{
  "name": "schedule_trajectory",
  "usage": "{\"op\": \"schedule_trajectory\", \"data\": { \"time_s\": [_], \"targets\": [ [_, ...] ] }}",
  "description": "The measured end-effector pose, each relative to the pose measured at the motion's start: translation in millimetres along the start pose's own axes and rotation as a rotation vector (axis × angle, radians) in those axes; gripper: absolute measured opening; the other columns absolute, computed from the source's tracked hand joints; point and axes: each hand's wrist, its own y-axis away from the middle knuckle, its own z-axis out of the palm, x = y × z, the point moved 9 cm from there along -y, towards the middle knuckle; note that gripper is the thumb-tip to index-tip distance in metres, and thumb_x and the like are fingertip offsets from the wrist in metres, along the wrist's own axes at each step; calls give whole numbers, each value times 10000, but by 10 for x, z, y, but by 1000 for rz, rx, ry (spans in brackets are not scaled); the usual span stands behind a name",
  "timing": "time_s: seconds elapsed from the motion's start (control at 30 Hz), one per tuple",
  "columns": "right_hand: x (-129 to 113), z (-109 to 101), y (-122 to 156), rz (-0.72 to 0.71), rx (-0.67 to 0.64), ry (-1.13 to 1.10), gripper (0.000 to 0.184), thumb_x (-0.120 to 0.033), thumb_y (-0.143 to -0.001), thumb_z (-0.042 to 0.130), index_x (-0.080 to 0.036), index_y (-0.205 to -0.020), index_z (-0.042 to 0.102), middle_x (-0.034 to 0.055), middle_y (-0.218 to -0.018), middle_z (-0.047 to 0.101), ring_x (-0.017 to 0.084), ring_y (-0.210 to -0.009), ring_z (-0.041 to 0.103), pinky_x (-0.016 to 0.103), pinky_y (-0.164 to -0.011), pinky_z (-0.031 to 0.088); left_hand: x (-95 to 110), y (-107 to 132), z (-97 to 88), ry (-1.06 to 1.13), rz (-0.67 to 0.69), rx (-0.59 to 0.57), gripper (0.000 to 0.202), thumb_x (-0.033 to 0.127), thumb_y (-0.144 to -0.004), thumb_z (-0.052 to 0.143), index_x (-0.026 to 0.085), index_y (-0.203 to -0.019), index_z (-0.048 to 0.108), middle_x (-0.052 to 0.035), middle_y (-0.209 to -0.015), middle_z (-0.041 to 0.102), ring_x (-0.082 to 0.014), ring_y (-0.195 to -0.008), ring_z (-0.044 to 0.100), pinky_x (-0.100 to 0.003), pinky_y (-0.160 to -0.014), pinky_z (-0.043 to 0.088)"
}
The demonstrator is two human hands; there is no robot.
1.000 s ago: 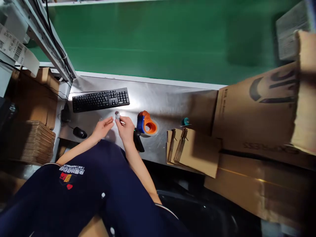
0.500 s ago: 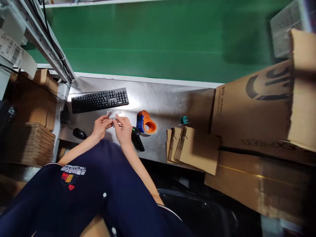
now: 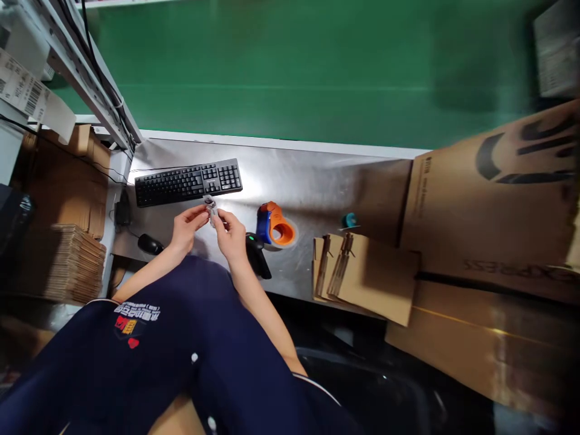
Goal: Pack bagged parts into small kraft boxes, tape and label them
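A small clear plastic packet [image 3: 211, 205] with something dark inside is pinched between my two hands, just in front of the keyboard [image 3: 188, 182]. My left hand [image 3: 185, 229] grips its left side with the fingertips. On the other side, the thumb and fingers of my right hand [image 3: 230, 235] close on it. What the packet contains is too small to make out. A black handheld scanner [image 3: 257, 257] with a green light lies beside my right hand. The orange and blue tape dispenser [image 3: 276, 226] stands to the right of that.
Flat folded cartons [image 3: 376, 272] lie at the bench's front edge, near a small teal object [image 3: 350, 220]. Large cardboard boxes [image 3: 493, 205] block the right side. A mouse [image 3: 149, 244] sits at left, and a green conveyor belt [image 3: 281, 72] runs behind the bench.
The packet now stands more upright between my fingers, where it was spread flatter before. My hands stay close together. The whole view has shifted slightly, with the boxes sitting further right.
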Motion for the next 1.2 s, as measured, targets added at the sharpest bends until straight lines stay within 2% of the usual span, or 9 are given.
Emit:
{"op": "schedule_trajectory", "data": {
  "time_s": [0.17, 0.33, 0.43, 0.57, 0.7, 0.9, 1.03, 1.13, 1.2],
  "targets": [
    [154, 15, -48, 137, -24, -128, 409, -600, -850, 689, -213, -953, 772, 92, -1008, 742, 253, -975, 665, 389, -829, 560, -108, -111, -30, 27, -77, -22, 432, 396, -594, 967, 206, -900, 730, 12, -846, 757, -143, -816, 709, -311, -826, 572],
    [201, 46, -57, 209, -70, -294, 396, -541, -782, 789, -234, -1015, 696, 15, -831, 736, 201, -789, 655, 385, -823, 552, -142, -182, 3, 23, -160, -83, 446, 403, -560, 979, 199, -899, 772, -7, -869, 780, -143, -769, 697, -287, -738, 541],
    [151, -41, -64, 165, 7, -207, 332, -496, -799, 777, -234, -973, 670, 18, -802, 715, 195, -762, 642, 362, -769, 539, -106, -184, 32, 34, -165, -87, 444, 374, -505, 1006, 200, -853, 793, 5, -827, 777, -125, -726, 680, -277, -722, 536],
    [16, -147, -44, 42, 99, 39, 272, -470, -883, 656, -216, -919, 746, 101, -973, 739, 251, -949, 663, 384, -807, 553, -3, -94, 107, -38, -49, -66, 364, 385, -554, 987, 198, -811, 810, -8, -811, 783, -137, -726, 673, -311, -758, 557],
    [6, -150, 8, 86, 53, -20, 356, -504, -913, 634, -208, -1053, 775, 100, -1040, 769, 250, -923, 687, 408, -848, 575, 92, 23, 206, -108, 70, -61, 327, 444, -672, 922, 205, -879, 836, -37, -884, 804, -165, -797, 695, -336, -811, 578],
    [-198, -207, 41, 22, -48, 83, 343, -544, -848, 762, -237, -994, 808, 66, -938, 725, 238, -887, 642, 380, -795, 545, 112, 12, 320, -110, -7, -166, 400, 497, -635, 943, 188, -809, 758, -13, -835, 746, -150, -758, 679, -313, -747, 606],
    [-73, -219, 6, 112, -94, -131, 371, -596, -813, 776, -232, -881, 796, 54, -889, 699, 235, -899, 638, 365, -757, 535, 107, -21, 337, -74, -79, -201, 495, 463, -558, 997, 184, -817, 680, 32, -786, 691, -105, -682, 652, -267, -686, 598],
    [151, -204, 3, 259, -105, -351, 455, -552, -700, 885, -242, -1009, 763, -20, -726, 661, 178, -713, 605, 338, -691, 519, 77, -13, 372, -66, -124, -265, 515, 442, -542, 1008, 183, -808, 650, 45, -763, 673, -94, -661, 642, -247, -665, 578],
    [304, -196, 23, 353, -82, -440, 514, -521, -611, 941, -241, -984, 725, -50, -672, 639, 138, -610, 559, 288, -591, 472, 81, -5, 390, -69, -109, -302, 529, 407, -519, 1021, 185, -814, 643, 50, -756, 671, -96, -674, 639, -249, -685, 569]
  ]
}}
